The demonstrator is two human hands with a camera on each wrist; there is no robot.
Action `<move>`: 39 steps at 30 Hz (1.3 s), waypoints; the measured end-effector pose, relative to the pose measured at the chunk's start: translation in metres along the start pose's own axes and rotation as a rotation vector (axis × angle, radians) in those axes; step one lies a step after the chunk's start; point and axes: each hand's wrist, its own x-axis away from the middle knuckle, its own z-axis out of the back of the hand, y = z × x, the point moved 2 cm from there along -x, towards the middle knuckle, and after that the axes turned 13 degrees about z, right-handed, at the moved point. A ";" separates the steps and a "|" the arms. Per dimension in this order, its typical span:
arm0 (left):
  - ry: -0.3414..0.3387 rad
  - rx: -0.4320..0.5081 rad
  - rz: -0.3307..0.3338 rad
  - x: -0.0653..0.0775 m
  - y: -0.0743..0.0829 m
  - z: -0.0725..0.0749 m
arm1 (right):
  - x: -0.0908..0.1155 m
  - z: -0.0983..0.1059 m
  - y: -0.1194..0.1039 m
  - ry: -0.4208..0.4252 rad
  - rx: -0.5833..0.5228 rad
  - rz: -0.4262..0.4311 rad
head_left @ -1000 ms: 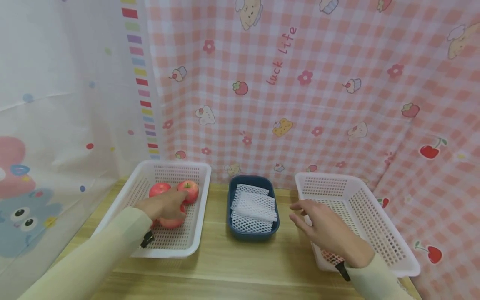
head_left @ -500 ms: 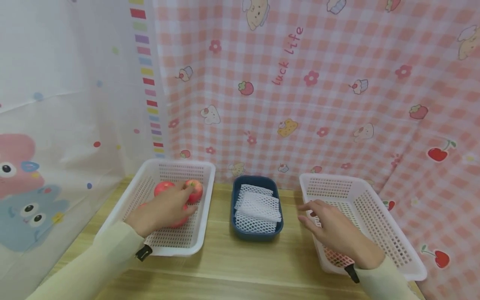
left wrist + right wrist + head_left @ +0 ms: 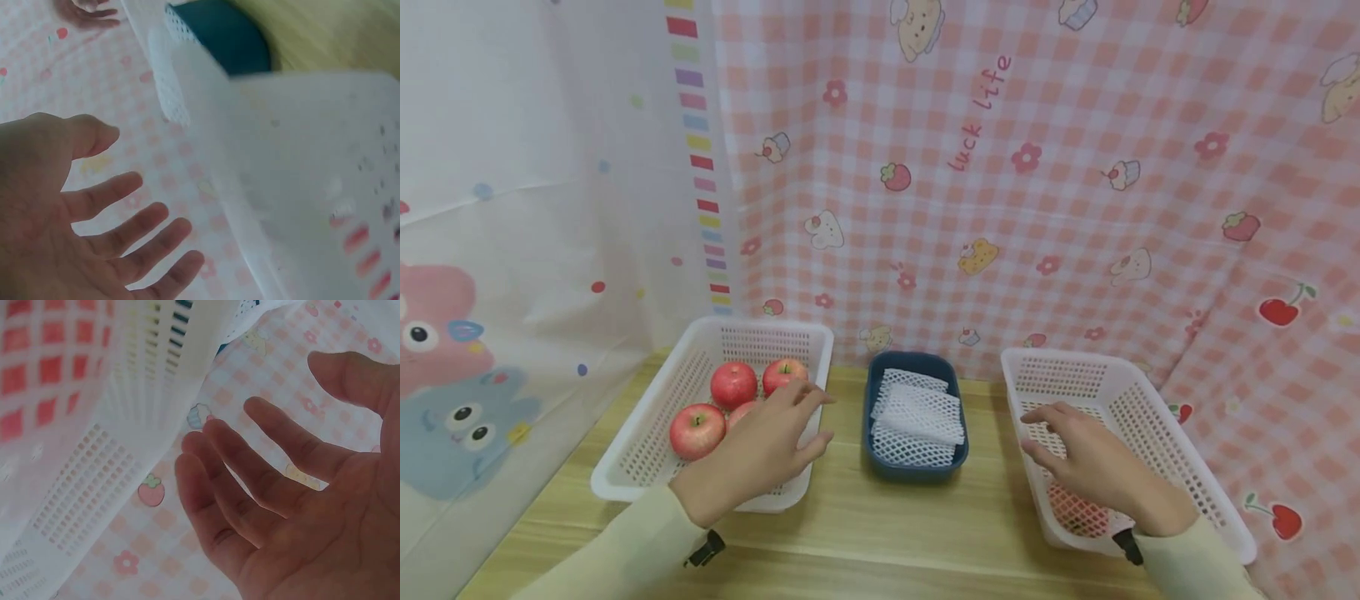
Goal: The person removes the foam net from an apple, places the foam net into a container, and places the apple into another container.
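My left hand (image 3: 760,446) hovers over the right side of the left white basket (image 3: 610,486), its fingers spread and holding nothing. Several red apples lie in that basket: one apple (image 3: 697,431) in front, another apple (image 3: 733,385) behind it, and others partly hidden by the hand. Over the left rim of the right white basket (image 3: 1240,537) is my right hand (image 3: 1093,458), fingers loosely bent around nothing. Beneath it, a red fruit in white foam netting (image 3: 1078,512) sits in the basket, partly covered. In the left wrist view the palm of the left hand (image 3: 81,219) faces the camera.
Between the baskets a dark blue tray (image 3: 917,473) holds a pile of white foam net sleeves (image 3: 917,417). All stand on a wooden table (image 3: 880,533). A pink checked curtain (image 3: 925,208) hangs close behind, and a pale sheet (image 3: 550,250) hangs at the left.
My left hand has lifted off the apples and moved right and toward me, its fingers opening out. More apples now show. The right hand has shifted slightly right over its basket.
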 end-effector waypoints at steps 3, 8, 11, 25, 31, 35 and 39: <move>0.051 0.042 -0.041 0.006 0.010 -0.007 | 0.005 0.002 0.006 -0.002 0.000 0.006; 0.096 0.094 -0.106 0.012 0.027 -0.018 | 0.013 0.006 0.018 -0.036 -0.004 0.001; 0.108 0.113 -0.148 0.016 0.036 -0.024 | 0.018 0.009 0.025 -0.072 -0.011 -0.012; 0.054 0.145 -0.245 0.029 0.082 -0.054 | 0.028 0.011 0.043 -0.398 -0.102 0.040; 0.030 0.137 -0.291 0.028 0.105 -0.067 | 0.026 0.000 0.047 -0.477 -0.104 0.073; -0.009 0.152 -0.314 0.028 0.121 -0.078 | 0.024 -0.006 0.047 -0.506 -0.111 0.030; -0.013 0.156 -0.352 0.025 0.136 -0.093 | 0.021 -0.009 0.051 -0.519 -0.112 0.012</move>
